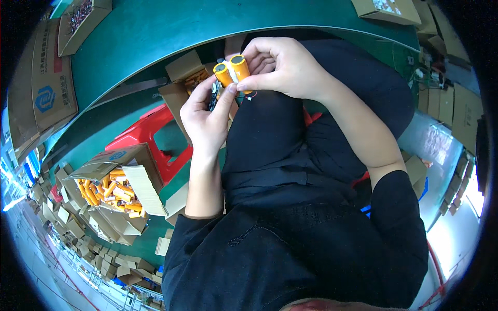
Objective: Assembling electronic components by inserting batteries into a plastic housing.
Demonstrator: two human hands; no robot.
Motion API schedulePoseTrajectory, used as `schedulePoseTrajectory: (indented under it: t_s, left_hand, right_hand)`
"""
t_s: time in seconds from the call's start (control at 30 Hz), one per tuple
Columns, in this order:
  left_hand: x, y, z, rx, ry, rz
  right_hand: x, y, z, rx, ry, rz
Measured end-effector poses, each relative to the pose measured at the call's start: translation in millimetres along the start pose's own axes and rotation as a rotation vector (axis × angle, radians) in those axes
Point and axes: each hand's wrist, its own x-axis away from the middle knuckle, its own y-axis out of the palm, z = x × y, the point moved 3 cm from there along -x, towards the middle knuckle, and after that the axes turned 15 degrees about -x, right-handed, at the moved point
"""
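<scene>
Above my lap, near the table edge, both hands hold a pair of orange cylindrical battery cells side by side. My left hand (205,122) has its thumb and fingers closed around the lower part of the left battery cell (222,76). Closed on the right battery cell (240,68) is my right hand (290,67), with the thumb across its lower side. A white strip (232,72) shows between the two cells. Dark wires (213,97) stick out by the left fingers, and a thin lead with a small white plug hangs below the right cell.
The green table (207,23) curves across the front. A cardboard box (140,179) full of orange cells stands at the left beside a red stool (148,129). Another open box (187,67) sits under the table edge. A large carton (39,78) stands far left.
</scene>
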Motion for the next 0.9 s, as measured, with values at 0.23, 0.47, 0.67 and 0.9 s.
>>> schedulePoseTrajectory:
  t_s: [0.23,0.47,0.67,0.9]
  left_hand:
    - [-2,-10,-4,0.043,0.005,0.008]
    - [-2,-6,-3,0.086,-0.014,-0.085]
    - [-1,4,2,0.019,-0.011,0.009]
    - [-2,-2,7,-0.195,0.059,0.112]
  right_hand:
    - [-3,-2,6,0.049,-0.097,0.062]
    - [0,1,7,-0.093,-0.033,-0.04]
    - [1,-4,4,-0.048,-0.018,-0.029]
    - [0,5,3,-0.044,-0.045,0.041]
